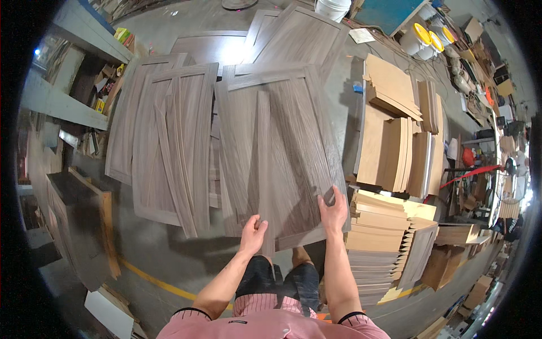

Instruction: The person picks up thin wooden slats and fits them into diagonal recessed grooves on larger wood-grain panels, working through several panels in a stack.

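Dead centre: grey wood-grain framed panel [302, 147], loose long strip [263, 164] lying lengthwise over it. Left hand [252, 237] at strip's near end, fingers curled, can't tell if gripping. Right hand [333, 213] at panel's right edge, thumb and forefinger apart, grip unclear. Left, similar panel [151, 164] with more strips [177, 175]; right, stacked tan boards [398, 155].

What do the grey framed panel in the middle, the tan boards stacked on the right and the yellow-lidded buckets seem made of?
Grey framed panel: probably wood or fibreboard, satin-looking; streaky grain shows, though whether veneer or film is unclear.
Tan boards: perhaps bare fibreboard or plywood, matte and fairly even-coloured.
Yellow-lidded buckets: likely plastic, with smooth white sides.
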The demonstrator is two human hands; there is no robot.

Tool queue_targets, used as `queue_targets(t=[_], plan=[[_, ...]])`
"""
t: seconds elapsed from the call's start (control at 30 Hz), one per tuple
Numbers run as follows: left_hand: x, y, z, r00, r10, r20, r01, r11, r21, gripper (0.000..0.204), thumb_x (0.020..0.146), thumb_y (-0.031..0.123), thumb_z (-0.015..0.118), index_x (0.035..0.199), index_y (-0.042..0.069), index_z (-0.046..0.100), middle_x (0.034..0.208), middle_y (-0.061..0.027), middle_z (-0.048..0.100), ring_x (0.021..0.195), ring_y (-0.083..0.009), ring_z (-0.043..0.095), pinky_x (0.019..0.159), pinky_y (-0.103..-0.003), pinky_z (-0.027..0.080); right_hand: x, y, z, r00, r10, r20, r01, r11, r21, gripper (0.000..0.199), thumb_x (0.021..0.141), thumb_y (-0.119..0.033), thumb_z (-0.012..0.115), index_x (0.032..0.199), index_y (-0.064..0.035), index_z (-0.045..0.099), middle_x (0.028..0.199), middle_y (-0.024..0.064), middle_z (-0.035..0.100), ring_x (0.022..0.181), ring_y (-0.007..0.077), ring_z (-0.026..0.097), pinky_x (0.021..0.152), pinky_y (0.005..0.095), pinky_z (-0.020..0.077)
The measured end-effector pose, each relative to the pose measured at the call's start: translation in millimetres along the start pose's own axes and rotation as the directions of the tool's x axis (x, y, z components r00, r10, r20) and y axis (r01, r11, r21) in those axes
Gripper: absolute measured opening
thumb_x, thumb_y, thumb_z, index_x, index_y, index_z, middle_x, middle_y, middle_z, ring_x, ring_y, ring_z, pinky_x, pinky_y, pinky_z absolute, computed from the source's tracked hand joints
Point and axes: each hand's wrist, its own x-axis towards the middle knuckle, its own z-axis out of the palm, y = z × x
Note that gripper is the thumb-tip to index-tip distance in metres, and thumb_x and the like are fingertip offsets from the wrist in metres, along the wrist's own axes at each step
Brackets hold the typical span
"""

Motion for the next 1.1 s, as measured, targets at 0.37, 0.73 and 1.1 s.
queue_targets(t=[0.37,0.73,1.1], plan=[[-3.9,44.3,24.7,0.969,-0.109,0.223,0.099,0.994,0.055,0.038,0.105,0.027,0.059,0.129,-0.002,0.064,0.102,-0.0019,0.068,0.085,-0.0095,0.060,0.073,-0.028,0.051,-27.9,-27.3,-9.0,0.972,-0.170,0.162,0.122,0.954,0.274,0.067,0.086,-0.036,0.081,0.141,-0.0042,0.058,0.132,0.0213,0.064,0.123,0.0399,0.061,0.104,0.0482,0.0489],[11.9,37.9,15.3,0.946,0.052,0.320,-0.162,0.930,0.329,0.040,0.105,0.016,0.058,0.143,0.004,0.056,0.124,-0.0077,0.071,0.111,-0.0174,0.065,0.098,-0.035,0.051,-111.8,-26.0,-23.4,0.924,0.117,0.364,-0.174,0.976,0.129,0.066,0.092,-0.043,0.071,0.147,-0.0123,0.054,0.134,0.0188,0.063,0.122,0.0386,0.063,0.098,0.0484,0.0528],[150.6,145.9,-11.4,0.644,0.403,0.650,-0.721,0.036,0.692,0.064,0.094,0.030,0.071,0.152,0.016,0.047,0.163,-0.0122,0.033,0.152,-0.0363,0.028,0.126,-0.053,0.024,-67.9,-30.7,6.9,0.999,-0.016,-0.040,0.019,0.996,0.091,0.044,0.085,-0.030,0.078,0.126,-0.0154,0.070,0.119,0.0112,0.065,0.119,0.0333,0.058,0.102,0.0490,0.0457]])
